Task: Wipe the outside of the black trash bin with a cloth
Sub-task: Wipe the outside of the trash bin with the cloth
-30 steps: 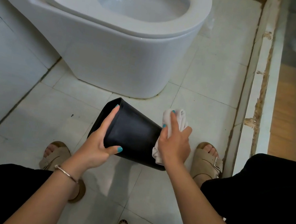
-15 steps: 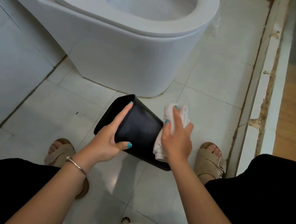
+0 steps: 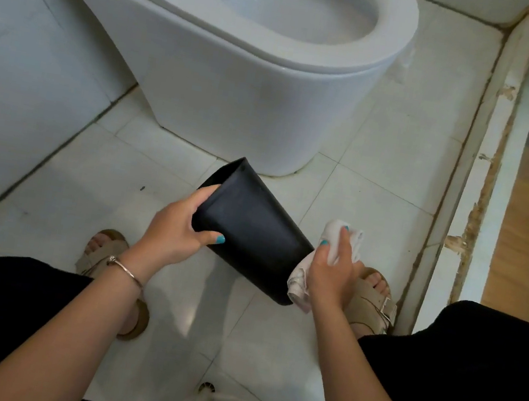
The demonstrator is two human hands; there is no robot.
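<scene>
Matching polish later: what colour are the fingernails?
Teal on the left hand thumbnail, head view.

Teal-painted nails, thin metal bangle [image 3: 126,268] on the left wrist, black clothing [image 3: 469,388], beige buckled sandals [image 3: 375,302].

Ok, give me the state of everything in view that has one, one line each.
black trash bin: lifted off the floor, tipped on its side, open mouth facing away up-left.
white cloth: bunched, pressed against the bin's base end.
left hand: grips the bin's rim, thumb on the outer wall.
right hand: holds the cloth.
toilet: seat down, lid up.
</scene>
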